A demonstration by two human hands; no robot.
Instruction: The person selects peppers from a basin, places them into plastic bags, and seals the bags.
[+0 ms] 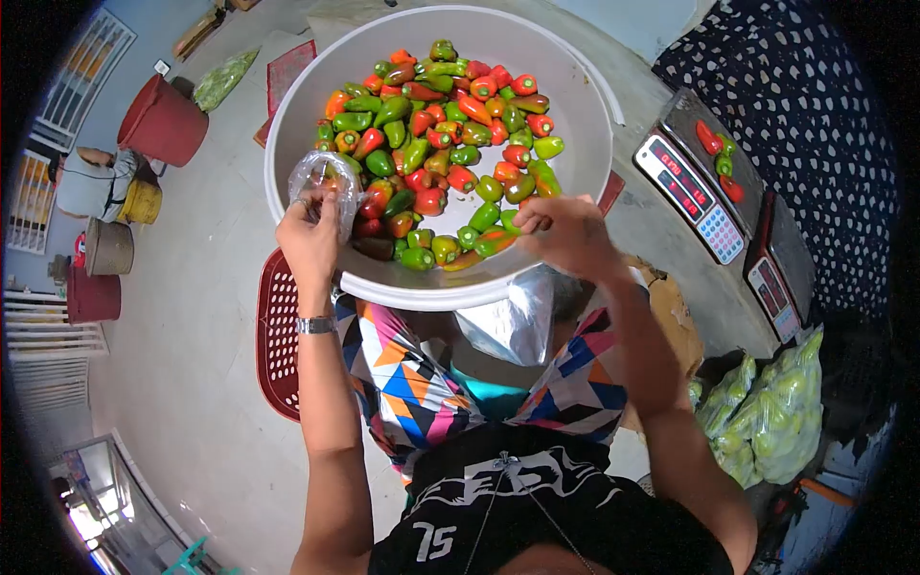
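Observation:
A large white basin [580,105] in front of me holds many red, green and mottled peppers [393,110]. At the basin's near left side, my left hand [311,230] pinches the rim of a clear plastic bag [333,172], whose mouth is spread above the peppers. Some red shows through the bag, but I cannot tell whether it is inside or behind. My right hand [565,235] is over the near right part of the basin with its fingers curled closed, close to green peppers. Whatever those fingers hold, if anything, is hidden.
At right, a digital scale [685,182] bears a few peppers [719,158], with a second scale [771,287] beside it. Bags of green produce [776,412] lie below. A red perforated basket [278,335] is left of my legs. Another person [96,187] is near buckets at far left.

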